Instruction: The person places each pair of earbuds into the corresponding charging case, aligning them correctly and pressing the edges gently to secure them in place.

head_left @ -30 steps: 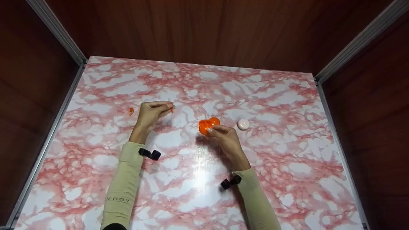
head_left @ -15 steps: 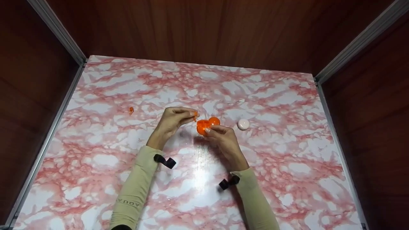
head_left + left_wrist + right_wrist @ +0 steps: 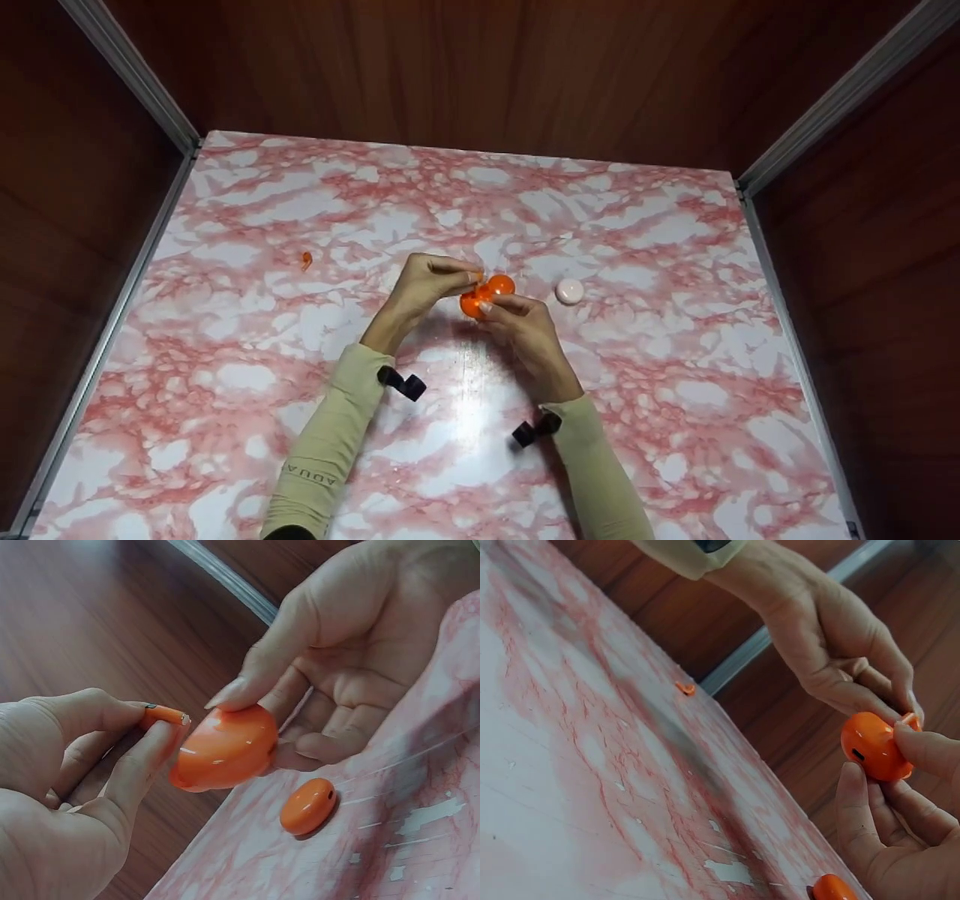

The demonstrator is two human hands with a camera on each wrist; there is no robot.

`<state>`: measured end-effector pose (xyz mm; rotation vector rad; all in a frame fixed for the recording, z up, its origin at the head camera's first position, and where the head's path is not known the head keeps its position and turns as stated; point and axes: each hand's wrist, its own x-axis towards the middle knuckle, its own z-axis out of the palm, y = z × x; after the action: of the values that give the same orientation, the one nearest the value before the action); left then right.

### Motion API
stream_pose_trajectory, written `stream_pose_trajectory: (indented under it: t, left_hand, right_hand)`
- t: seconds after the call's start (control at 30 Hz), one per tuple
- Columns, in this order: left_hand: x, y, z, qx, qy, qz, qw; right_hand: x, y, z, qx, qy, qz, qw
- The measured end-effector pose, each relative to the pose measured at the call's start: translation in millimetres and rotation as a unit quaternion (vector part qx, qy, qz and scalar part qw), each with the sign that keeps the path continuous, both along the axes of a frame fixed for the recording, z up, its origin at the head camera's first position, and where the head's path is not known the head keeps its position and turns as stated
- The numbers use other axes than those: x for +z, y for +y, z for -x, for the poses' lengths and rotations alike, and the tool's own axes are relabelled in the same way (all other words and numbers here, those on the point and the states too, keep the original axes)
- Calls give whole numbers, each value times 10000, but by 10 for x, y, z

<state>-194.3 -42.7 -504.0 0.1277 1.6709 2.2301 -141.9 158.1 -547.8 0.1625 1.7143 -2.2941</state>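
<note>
My left hand (image 3: pixel 424 292) pinches an orange earbud (image 3: pixel 166 715) between thumb and fingertips, its stem end pointing toward the case. My right hand (image 3: pixel 525 330) holds an orange earbud case (image 3: pixel 472 304) above the table, thumb on one side and fingers on the other. In the left wrist view, the earbud is close beside the case; whether they touch, I cannot tell. The right wrist view shows the case's dark port, with the raised lid partly hidden by fingers. A second orange earbud (image 3: pixel 307 260) lies on the table to the left.
A rounded orange case-like piece (image 3: pixel 307 806) with a small dark hole rests on the table beneath the right hand. Right of it sits a round pale pink object (image 3: pixel 570 291). Dark wood panels (image 3: pixel 465 75) enclose the pink marbled table (image 3: pixel 660 360).
My left hand has carried the earbud rightward from the left side up to the case. The right hand has shifted the case slightly left. The other objects stay put.
</note>
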Motion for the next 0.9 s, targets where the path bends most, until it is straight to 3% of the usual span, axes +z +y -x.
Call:
stream_pose_trajectory:
  t: [0.37, 0.67, 0.9]
  left_hand:
    - [-12, 36, -18, -258, 524, 480, 9971]
    - [-8, 51, -32, -234, 839, 1111, 9900]
    - [-33, 73, -48, -139, 1030, 1306, 9860]
  right_hand:
    - [3, -8, -11, -39, -231, 125, 9996]
    - [-6, -9, -6, -14, 96, 53, 9999]
    - [-5, -2, -10, -37, 159, -34, 9999]
